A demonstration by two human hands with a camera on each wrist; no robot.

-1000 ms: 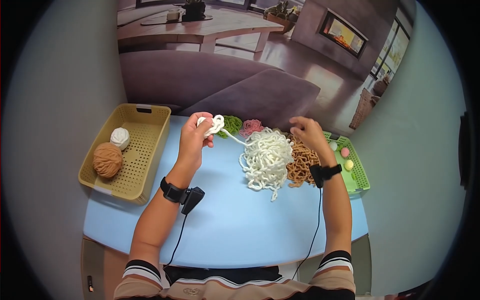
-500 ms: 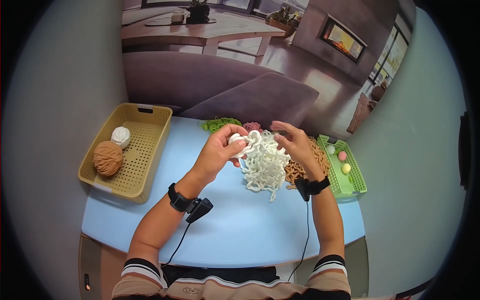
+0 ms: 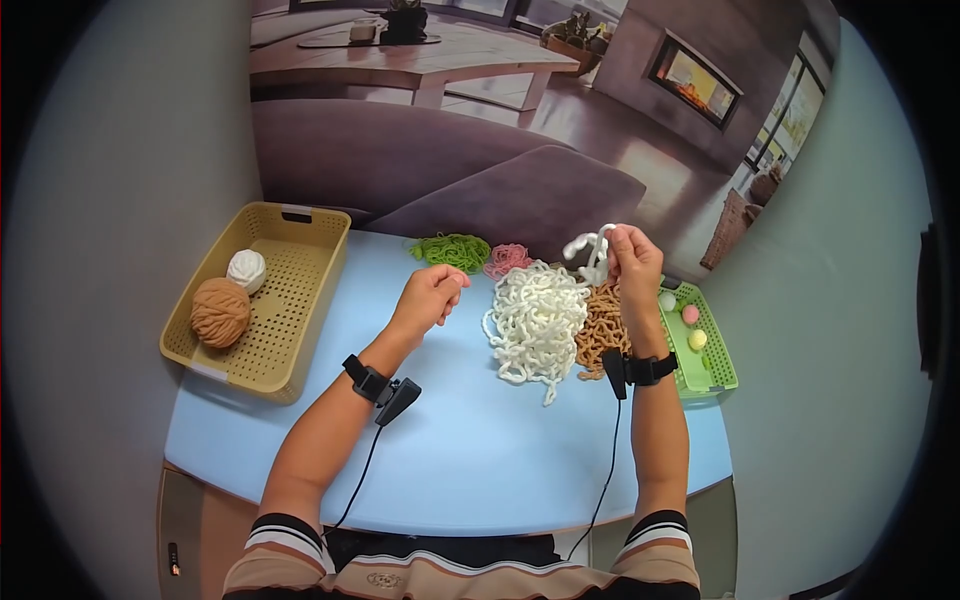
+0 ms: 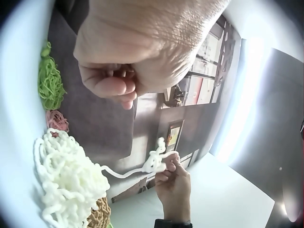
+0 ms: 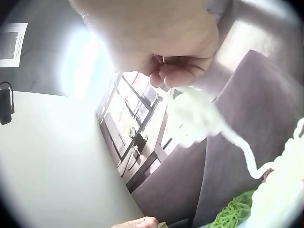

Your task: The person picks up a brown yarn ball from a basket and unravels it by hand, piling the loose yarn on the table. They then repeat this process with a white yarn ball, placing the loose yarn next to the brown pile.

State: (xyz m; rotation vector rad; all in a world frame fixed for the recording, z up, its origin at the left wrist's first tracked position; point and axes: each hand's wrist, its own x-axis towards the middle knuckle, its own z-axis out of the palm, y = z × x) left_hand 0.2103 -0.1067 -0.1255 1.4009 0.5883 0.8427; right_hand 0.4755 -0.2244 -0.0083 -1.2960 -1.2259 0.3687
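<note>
My right hand [image 3: 637, 275] pinches a small looped bunch of white yarn [image 4: 154, 162] between thumb and fingers, held up over the back right of the table. From that bunch a single strand runs down to the loose white yarn pile [image 3: 538, 318]. My left hand [image 3: 427, 305] hovers left of the pile with its fingers curled in, and no yarn shows in it. Partly under my right forearm lies a heap of brown yarn [image 3: 603, 335].
Green yarn [image 3: 452, 251] and pink yarn [image 3: 508, 260] lie along the table's back edge. At left stands a tan basket [image 3: 318, 285] with a white yarn ball [image 3: 246, 270] and a brown yarn ball [image 3: 220, 312]. A green basket [image 3: 722, 360] with small balls is at right.
The white bunch has passed from my left hand to my right. My right hand has carried it up and to the right, while the left has moved back left.
</note>
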